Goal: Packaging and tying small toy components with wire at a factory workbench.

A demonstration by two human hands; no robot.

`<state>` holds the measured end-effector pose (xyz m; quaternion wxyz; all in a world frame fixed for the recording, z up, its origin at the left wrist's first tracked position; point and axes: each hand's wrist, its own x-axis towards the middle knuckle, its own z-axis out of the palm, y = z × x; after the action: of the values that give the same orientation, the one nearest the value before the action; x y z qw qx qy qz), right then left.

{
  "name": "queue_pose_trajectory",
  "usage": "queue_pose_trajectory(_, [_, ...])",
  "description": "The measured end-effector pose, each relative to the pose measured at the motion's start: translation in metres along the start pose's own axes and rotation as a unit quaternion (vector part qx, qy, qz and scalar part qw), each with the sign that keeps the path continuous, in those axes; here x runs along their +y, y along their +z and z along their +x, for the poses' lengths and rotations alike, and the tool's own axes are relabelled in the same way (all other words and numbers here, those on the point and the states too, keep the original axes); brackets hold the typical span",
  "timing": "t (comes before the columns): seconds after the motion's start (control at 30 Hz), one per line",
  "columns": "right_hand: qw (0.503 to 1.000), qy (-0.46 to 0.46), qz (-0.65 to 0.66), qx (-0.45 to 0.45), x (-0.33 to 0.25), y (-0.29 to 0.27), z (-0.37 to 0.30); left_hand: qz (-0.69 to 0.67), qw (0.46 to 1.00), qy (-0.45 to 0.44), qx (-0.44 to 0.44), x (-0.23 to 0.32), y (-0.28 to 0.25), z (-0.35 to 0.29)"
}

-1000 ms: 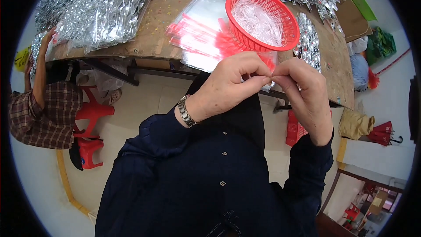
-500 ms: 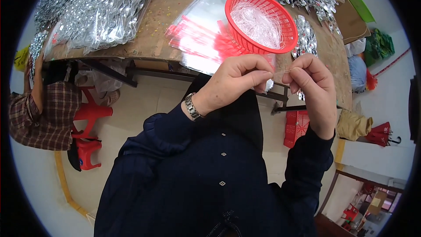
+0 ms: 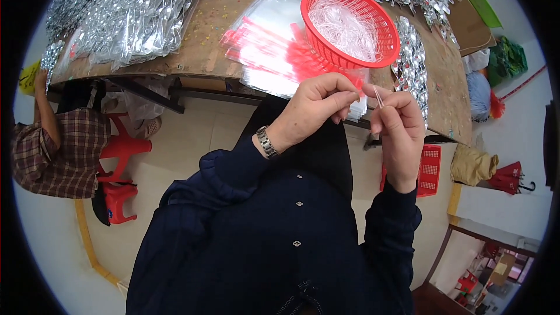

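Over the table's front edge, a thin whitish string shows as fine strands by the thumb and forefinger of my right hand, which is closed on it. My left hand, just left of it, keeps thumb and forefinger pinched on the string's other part; the bit between its tips is too fine to make out. Past my hands a red plastic basket holds a tangle of pale strings. Beneath it lie clear plastic bags with red ends. Silver twisted spiral ornaments lie right of the basket.
Large heaps of silver ornaments cover the wooden table's far left and far right. At left, a person in a plaid shirt is by red stools. A red crate stands under the table. Bags and an umbrella lie at right.
My right hand has turned and come left and down, its forefinger now stretched toward my left hand. The strands now stand more upright by it. My left hand stays pinched.
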<state>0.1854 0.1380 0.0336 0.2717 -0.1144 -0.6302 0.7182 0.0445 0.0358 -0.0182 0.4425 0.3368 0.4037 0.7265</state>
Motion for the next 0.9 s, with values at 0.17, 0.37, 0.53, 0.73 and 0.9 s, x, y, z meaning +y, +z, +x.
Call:
queue_pose_trajectory(0.17, [0.936, -0.105, -0.336, -0.015, 0.0017, 0.0026, -0.0004, 0.014, 1.0, 0.018, 0.003, -0.0052, -0.0007, -0.0004])
queue_pose_trajectory(0.37, [0.779, -0.246, -0.573, -0.064, -0.0025, 0.0025, 0.0035, 0.057, 0.998, 0.015, 0.004, 0.0003, 0.0009, -0.0036])
queue_pose_trajectory(0.53, [0.697, -0.288, -0.649, -0.102, -0.004, 0.0018, 0.002, 0.063, 0.998, -0.006, -0.001, 0.0023, 0.0023, -0.0048])
queue_pose_trajectory(0.73, [0.699, -0.288, -0.644, -0.116, -0.0002, 0.0048, 0.0008, 0.067, 0.997, -0.036, 0.015, -0.0006, 0.0036, -0.0064])
queue_pose_trajectory(0.9, [0.73, -0.268, -0.619, -0.115, 0.0011, 0.0046, 0.0018, 0.055, 0.998, -0.033, 0.014, -0.0014, 0.002, -0.0061])
